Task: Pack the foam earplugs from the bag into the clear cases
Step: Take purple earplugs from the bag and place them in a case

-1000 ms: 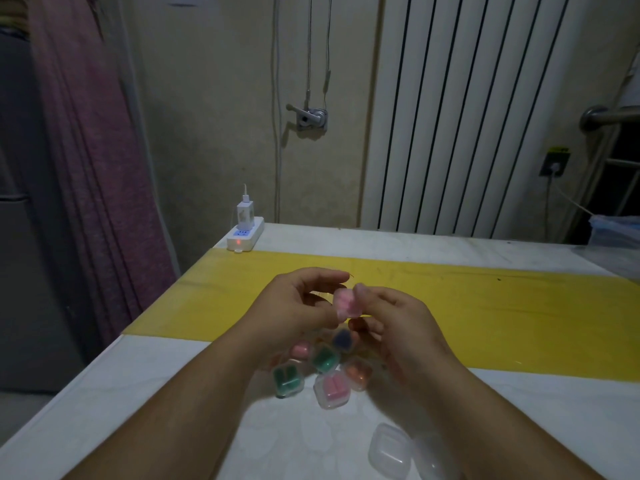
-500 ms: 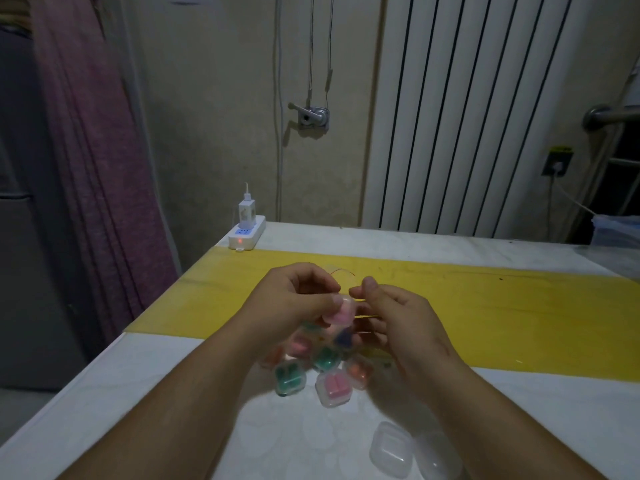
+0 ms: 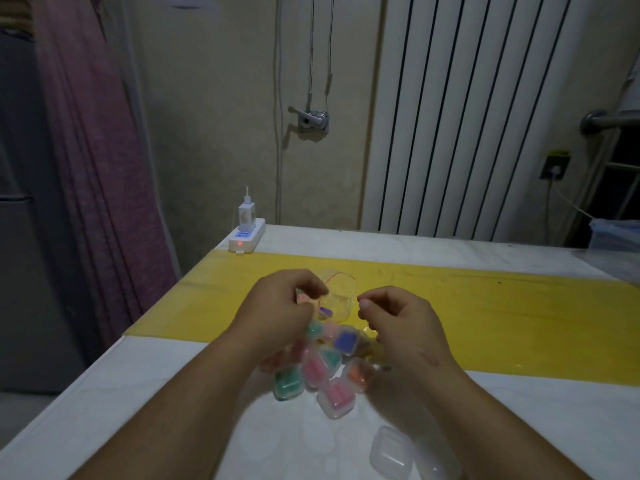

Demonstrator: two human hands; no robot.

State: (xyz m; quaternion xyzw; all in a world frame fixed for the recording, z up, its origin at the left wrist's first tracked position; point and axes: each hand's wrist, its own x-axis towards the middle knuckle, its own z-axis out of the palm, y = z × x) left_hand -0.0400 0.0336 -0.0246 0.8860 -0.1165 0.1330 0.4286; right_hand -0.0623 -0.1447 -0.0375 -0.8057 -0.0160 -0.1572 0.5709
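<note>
Head view puts the clear bag [image 3: 341, 301] in the middle, standing upright between my two hands. My left hand [image 3: 284, 306] curls its fingers at the bag's left edge, and my right hand [image 3: 398, 318] pinches the right edge between thumb and forefinger. I judge that both hands grip the bag and keep its mouth open. Something pink shows under my left fingers, too blurred to name. One purple earplug [image 3: 325, 310] lies low inside the bag. Just below, the filled cases [image 3: 334, 398] lie in a loose heap, touching each other. The empty cases [image 3: 391, 455] wait at the near edge, to the right.

The bag looks thin and slippery. If one pinch slips, the mouth can fall shut and the earplug may roll out and leave the table. My forearms hang just over the heap, so a low move could scatter the cases.

The table [image 3: 138, 393] is white, with a yellow band [image 3: 485, 323] across it. A power strip [image 3: 246, 237] with a charger sits at the far left corner. Behind are a pale wall, a ribbed radiator [image 3: 467, 116] and a purple curtain [image 3: 97, 150]. The room is dim.
</note>
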